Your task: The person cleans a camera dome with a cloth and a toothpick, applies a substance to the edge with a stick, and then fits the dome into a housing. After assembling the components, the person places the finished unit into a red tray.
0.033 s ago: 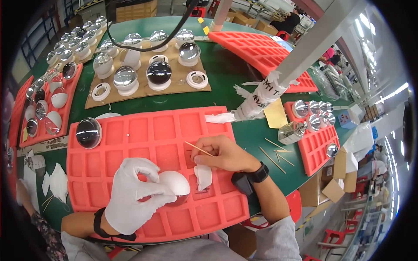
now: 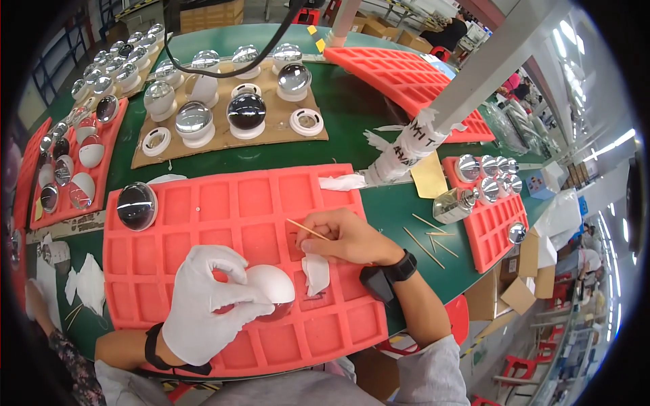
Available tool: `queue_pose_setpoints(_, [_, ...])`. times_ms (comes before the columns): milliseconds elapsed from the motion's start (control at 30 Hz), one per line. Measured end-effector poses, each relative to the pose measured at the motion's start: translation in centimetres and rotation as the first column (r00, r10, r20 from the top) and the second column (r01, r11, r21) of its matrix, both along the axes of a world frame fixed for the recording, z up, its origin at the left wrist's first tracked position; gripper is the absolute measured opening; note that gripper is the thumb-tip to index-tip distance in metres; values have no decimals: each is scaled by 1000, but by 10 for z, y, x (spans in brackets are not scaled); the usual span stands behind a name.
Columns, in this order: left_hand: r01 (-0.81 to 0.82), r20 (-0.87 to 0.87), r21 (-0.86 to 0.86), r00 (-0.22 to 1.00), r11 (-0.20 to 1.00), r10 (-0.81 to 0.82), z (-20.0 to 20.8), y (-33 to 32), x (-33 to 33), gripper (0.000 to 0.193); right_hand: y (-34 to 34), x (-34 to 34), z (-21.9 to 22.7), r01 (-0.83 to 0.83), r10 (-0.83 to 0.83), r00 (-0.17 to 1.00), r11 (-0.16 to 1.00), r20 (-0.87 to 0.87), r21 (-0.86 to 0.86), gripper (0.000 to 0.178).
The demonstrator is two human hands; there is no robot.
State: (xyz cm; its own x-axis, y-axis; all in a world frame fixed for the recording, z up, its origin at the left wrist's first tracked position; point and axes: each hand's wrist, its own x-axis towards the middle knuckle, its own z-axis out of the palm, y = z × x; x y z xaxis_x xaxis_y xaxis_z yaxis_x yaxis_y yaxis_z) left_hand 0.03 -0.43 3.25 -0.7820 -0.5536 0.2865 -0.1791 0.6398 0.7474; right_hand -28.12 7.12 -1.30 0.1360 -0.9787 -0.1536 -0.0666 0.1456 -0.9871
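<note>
My left hand (image 2: pixel 213 304), in a white glove, pinches a ball-shaped dome (image 2: pixel 272 284) with a white part and a clear part. The dome is over the compartments of a red foam tray (image 2: pixel 261 196). To its right, my bare right hand (image 2: pixel 342 235) is closed on a thin wooden stick (image 2: pixel 306 229), whose tip points up and left. A piece of white tissue (image 2: pixel 315 276) hangs below the right fingers; whether they grip it I cannot tell. A dark glossy dome (image 2: pixel 137 206) sits in the tray's far left corner, and another folded white tissue (image 2: pixel 342 183) lies on its far right edge.
Beyond the tray, cardboard (image 2: pixel 223 149) carries several domes and white rings. A taped post (image 2: pixel 406 149) rises at the far right. Wooden sticks (image 2: pixel 423 249), a glass bottle (image 2: pixel 453 206) and a smaller dome tray (image 2: pixel 497 237) stand right. A neighbour's arm (image 2: pixel 44 311) shows at left.
</note>
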Motion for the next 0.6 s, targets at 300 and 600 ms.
queue_pose_setpoints(300, [47,49,83,997,995,-51,-2,-4,4,21,-10,0,0,53,-77,987,984,138,168,12])
queue_pose_setpoints(600, [47,53,10,997,999,-47,6,-4,-6,22,-8,-5,-8,55,-72,981,994,178,99,11])
